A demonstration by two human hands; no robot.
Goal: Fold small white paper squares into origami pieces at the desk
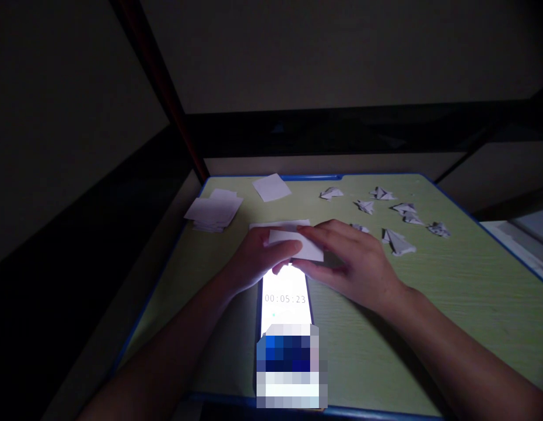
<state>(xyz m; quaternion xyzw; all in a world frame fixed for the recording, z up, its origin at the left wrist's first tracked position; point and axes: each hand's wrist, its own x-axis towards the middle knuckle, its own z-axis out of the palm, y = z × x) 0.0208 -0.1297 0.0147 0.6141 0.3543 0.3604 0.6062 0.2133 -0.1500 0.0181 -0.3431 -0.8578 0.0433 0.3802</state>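
Observation:
Between my two hands is a white piece of paper [313,250], folded to a small rectangle and held above the top end of a lit phone [285,316]. My left hand [258,257] pinches it from the left, thumb lying across its face. From the right, my right hand [357,260] grips the paper's upper edge with its fingers, its thumb below near the lower edge. Behind the hands, another white sheet [280,224] shows only its far edge. The phone's screen reads 00:05:23, and its lower part is blurred out by pixels.
A loose stack of white paper [214,210] lies at the table's far left, with a single square sheet [272,187] right of it. Several folded paper shapes [398,241] are scattered at the back right. The green table [451,310] has a blue rim; walls stand behind and left.

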